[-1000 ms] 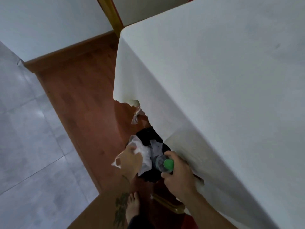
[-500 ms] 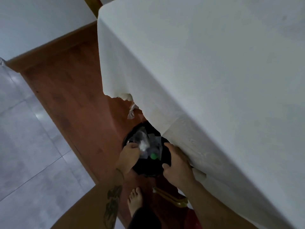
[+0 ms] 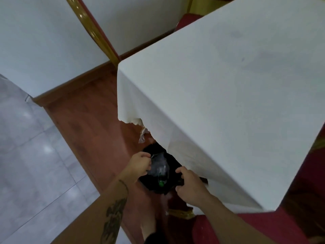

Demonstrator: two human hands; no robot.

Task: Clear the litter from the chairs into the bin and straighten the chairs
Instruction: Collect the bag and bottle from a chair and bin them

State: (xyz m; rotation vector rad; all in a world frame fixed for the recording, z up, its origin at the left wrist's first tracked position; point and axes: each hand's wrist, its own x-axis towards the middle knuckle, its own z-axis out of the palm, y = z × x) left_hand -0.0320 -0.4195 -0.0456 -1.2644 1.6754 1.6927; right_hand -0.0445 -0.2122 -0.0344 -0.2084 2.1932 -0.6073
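Having just dropped the bottle [image 3: 161,182] into the bin [image 3: 153,150], gripping its rim with the right hand [image 3: 190,184] and pinching the last wrapper [image 3: 158,166] above it with the left hand [image 3: 139,163].

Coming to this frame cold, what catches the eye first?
The white-clothed table fills the right. Below its near edge stands a black bin on the floor: the left hand pinches clear plastic over it, and the right hand grips its rim. A green-capped bottle lies inside.
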